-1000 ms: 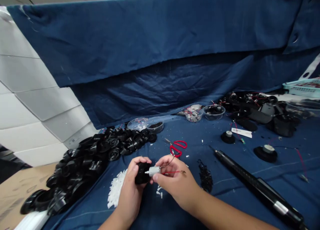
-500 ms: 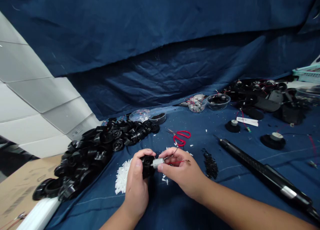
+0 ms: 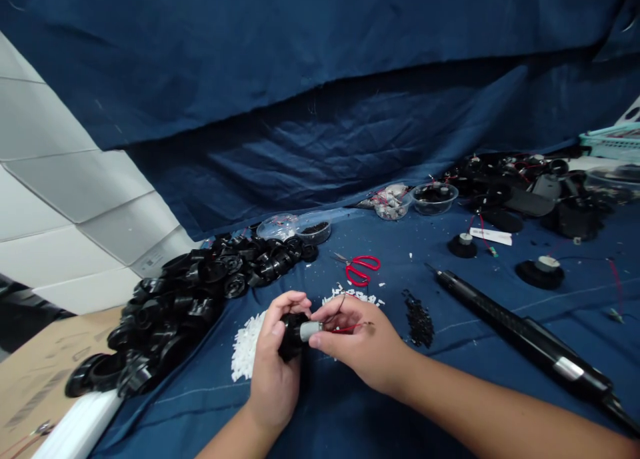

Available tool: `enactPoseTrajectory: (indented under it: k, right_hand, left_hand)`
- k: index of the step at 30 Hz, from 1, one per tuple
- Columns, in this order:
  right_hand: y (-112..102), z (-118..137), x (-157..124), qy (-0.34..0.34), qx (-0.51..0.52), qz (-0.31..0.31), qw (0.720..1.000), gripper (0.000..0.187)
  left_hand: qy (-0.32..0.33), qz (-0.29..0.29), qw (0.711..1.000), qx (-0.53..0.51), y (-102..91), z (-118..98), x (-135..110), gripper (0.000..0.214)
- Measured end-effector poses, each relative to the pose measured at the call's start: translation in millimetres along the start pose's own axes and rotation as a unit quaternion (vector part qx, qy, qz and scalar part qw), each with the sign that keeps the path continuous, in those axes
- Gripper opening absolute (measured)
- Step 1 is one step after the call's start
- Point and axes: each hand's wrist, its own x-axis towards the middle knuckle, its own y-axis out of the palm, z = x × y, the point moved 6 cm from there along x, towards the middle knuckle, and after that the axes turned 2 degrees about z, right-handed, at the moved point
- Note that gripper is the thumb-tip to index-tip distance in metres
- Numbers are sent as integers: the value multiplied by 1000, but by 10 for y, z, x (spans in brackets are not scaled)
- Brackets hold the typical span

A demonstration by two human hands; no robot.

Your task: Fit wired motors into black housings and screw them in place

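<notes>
My left hand (image 3: 277,366) wraps round a round black plastic housing (image 3: 290,339), its fingers hiding part of it. Pinched between the fingers of my right hand (image 3: 357,336) is a small silver motor (image 3: 311,330) with a red and a dark wire trailing back over the palm. The motor's far end meets the housing's open face; how deep it sits I cannot tell. White plastic bits (image 3: 247,349) lie in a pile beside my left hand, with more (image 3: 350,296) just beyond the right. Red-handled scissors (image 3: 361,270) rest past both hands.
Black plastic parts (image 3: 175,306) are heaped at the left. A black electric screwdriver (image 3: 520,332) and a small pile of black screws (image 3: 419,320) lie at the right. Round black parts with wired motors (image 3: 540,272) stand beyond. Clear tubs (image 3: 434,199) line the back.
The motor has turned slightly and come up closer against the black housing, both hands keeping their hold. The whole view has shifted a little.
</notes>
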Motion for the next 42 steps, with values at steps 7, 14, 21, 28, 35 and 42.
enactPoseTrajectory:
  k: [7, 14, 21, 28, 35, 42]
  right_hand:
    - [-24, 0, -10, -27, -43, -3, 999, 28]
    - [27, 39, -79, -55, -52, 20, 997, 26]
    - [-47, 107, 21, 32, 52, 94, 994, 39]
    - [-79, 113, 44, 109, 85, 150, 979, 46]
    - [-432, 246, 88, -77, -139, -66, 985, 26]
    - [-114, 444, -113, -365, -339, 70, 864, 20]
  left_hand:
    - [45, 26, 998, 47, 46, -65, -13, 31]
    - [151, 30, 983, 97, 111, -134, -163, 28]
    - [264, 90, 946, 167, 117, -230, -230, 45]
    - [368, 156, 882, 249, 177, -432, -239, 68]
    - [340, 129, 888, 281, 152, -416, -166, 58]
    - [330, 103, 897, 275, 143, -403, -185, 71]
